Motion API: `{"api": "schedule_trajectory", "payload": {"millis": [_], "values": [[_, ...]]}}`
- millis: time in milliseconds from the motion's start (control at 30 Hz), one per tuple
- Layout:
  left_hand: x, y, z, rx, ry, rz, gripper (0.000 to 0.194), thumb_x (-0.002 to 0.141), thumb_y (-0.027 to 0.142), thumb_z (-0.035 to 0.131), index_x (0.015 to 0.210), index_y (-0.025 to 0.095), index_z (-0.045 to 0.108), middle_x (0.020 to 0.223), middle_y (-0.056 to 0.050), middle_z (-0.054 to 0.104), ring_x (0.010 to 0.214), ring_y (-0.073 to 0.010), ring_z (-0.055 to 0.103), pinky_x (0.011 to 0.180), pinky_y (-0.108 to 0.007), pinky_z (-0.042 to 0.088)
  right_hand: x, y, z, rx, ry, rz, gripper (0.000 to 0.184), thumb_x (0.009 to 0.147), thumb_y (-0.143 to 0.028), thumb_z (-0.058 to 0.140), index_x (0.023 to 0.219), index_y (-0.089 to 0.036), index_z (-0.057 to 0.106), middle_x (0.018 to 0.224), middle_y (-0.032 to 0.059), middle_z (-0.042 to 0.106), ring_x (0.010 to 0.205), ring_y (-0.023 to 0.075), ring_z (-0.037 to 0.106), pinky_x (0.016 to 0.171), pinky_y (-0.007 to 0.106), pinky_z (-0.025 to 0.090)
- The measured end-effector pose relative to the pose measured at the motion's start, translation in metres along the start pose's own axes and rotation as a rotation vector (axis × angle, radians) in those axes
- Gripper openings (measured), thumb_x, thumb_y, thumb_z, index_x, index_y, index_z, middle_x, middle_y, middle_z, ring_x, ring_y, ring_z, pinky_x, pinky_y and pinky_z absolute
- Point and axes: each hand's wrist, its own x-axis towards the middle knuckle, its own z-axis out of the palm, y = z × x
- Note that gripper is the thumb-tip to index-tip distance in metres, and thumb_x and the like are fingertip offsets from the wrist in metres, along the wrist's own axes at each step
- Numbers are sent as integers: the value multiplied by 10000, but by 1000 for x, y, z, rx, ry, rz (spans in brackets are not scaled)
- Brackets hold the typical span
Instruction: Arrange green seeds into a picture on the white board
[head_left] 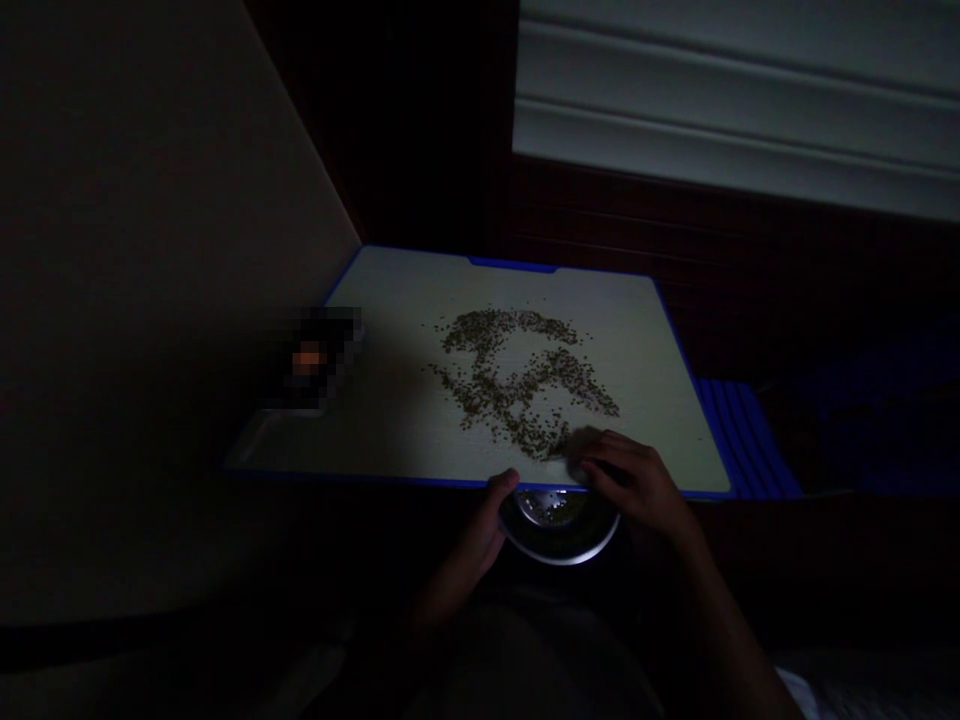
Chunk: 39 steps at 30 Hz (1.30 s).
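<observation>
Many small, dark green-brown grains [517, 400] lie scattered in a curving patch on a pale board [390, 430] with a blue rim. At its near edge, my left hand [484, 535] grips a round metal bowl [574, 555], thumb up by the rim of the board. Some grains show inside the bowl, which sits partly under the board's edge. My right hand [630, 475] rests on the board above the bowl's right side, beside the nearest grains. Its fingers are bent and closed together; the dim light hides what is between them.
A dark device with an orange glow [307, 358], blurred out, lies on the board's left side. To the left rises a pale wall or panel [165, 200]. Blue ribbed material [746, 440] shows past the right edge, and white slats [712, 110] are behind.
</observation>
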Motion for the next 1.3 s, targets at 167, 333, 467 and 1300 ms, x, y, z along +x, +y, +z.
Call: {"api": "schedule_trajectory", "payload": {"millis": [167, 333, 467, 1300], "values": [[-1, 1, 0, -6, 4, 18, 473, 764, 459, 906, 1096, 138, 804, 1137, -138, 849, 1202, -359, 746, 1147, -476, 479, -1, 2, 1, -24, 43, 16, 216, 1029, -265, 638, 1203, -277, 766, 1135, 69, 815, 1030, 224, 755, 905, 409, 623], [0, 0, 0, -15, 4, 19, 480, 767, 451, 904, 1126, 149, 804, 1116, -129, 853, 1220, -364, 738, 1150, -489, 479, 1, -1, 1, -15, 7, -17, 205, 1030, -269, 652, 1196, -273, 772, 1059, 66, 813, 987, 221, 736, 869, 392, 612], [-1, 1, 3, -10, 11, 18, 419, 746, 455, 914, 1030, 163, 814, 1058, -110, 860, 1197, -369, 744, 1146, -500, 482, 4, -4, 0, -2, -37, -42, 203, 1036, -272, 650, 1193, -268, 777, 1067, 68, 809, 993, 220, 722, 878, 398, 601], [3, -4, -5, 8, 30, 13, 418, 769, 461, 906, 1064, 179, 814, 1133, -106, 849, 1152, -340, 755, 1101, -461, 492, 1, -1, -1, 16, -29, -64, 161, 1022, -253, 649, 1123, -251, 774, 970, 51, 777, 909, 204, 710, 804, 379, 607]]}}
